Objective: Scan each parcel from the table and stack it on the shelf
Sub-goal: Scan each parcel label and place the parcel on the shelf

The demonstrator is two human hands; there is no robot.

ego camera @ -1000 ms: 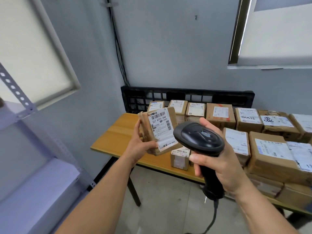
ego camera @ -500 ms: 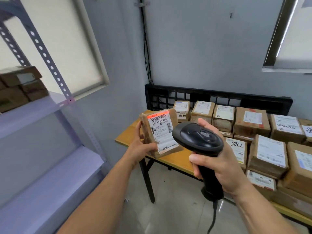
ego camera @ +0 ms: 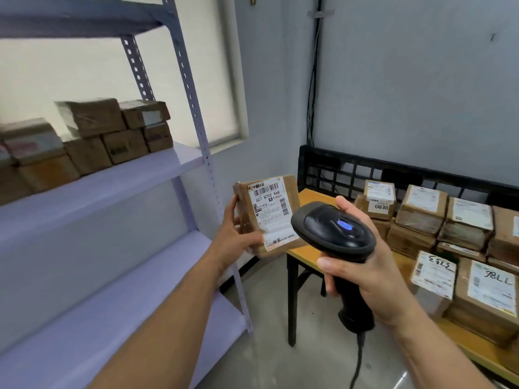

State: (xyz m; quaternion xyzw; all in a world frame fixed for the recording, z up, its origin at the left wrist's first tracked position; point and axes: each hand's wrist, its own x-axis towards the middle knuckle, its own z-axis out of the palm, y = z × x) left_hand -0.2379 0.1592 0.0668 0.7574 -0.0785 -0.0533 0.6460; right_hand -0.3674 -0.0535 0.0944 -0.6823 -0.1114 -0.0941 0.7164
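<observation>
My left hand (ego camera: 234, 237) grips a small brown parcel (ego camera: 268, 214) by its left edge and bottom corner, white barcode label facing me, held in the air left of the table. My right hand (ego camera: 365, 273) is wrapped round the handle of a black barcode scanner (ego camera: 334, 230), its head close beside the parcel's label with a blue light lit on top. Several more labelled parcels (ego camera: 452, 234) lie on the wooden table (ego camera: 306, 252) at the right. A grey metal shelf (ego camera: 118, 181) at the left carries several stacked parcels (ego camera: 92, 136).
A black plastic pallet (ego camera: 337, 167) leans against the wall behind the table. The shelf's perforated upright (ego camera: 205, 153) stands just left of my left hand. A lower shelf board (ego camera: 112, 310) sits below. The scanner's cable (ego camera: 356, 360) hangs over the concrete floor.
My view has swung left, bringing the shelf and its stacked parcels into sight. The red scan line on the label is gone and a blue light now shows on the scanner.
</observation>
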